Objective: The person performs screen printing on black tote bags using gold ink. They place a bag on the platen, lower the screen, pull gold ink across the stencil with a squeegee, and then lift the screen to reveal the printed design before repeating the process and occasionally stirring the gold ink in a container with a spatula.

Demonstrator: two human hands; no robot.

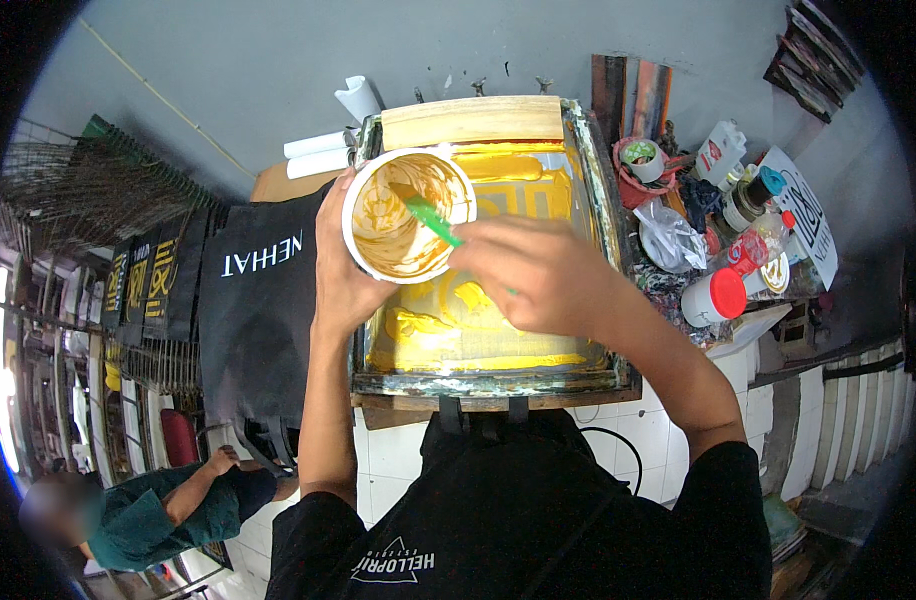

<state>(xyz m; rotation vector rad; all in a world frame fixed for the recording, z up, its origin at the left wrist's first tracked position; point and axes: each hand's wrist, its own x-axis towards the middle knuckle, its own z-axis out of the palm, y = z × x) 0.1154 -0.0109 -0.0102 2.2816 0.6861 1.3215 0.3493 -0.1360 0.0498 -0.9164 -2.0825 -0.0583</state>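
My left hand (340, 265) is wrapped round the side of a white plastic tub (418, 278), tilted so its inside faces me. Streaks of yellow-brown ink coat the tub's inner wall. In my right hand (538, 270) is a green spatula (434, 220), its darker tip inside the tub. Both hands are above a screen-printing frame (488, 382), its mesh smeared with yellow ink (413, 322), with thicker bands along the far and near sides. A squeegee with a pale wooden handle (473, 120) lies across the frame's far end.
Black printed fabric (258, 300) lies left of the frame, beside white paper rolls (318, 155). To the right, a cluttered surface holds a red-lidded jar (715, 298), a clear bottle (753, 245) and a crumpled plastic bag (670, 237). Another person (158, 515) is at lower left.
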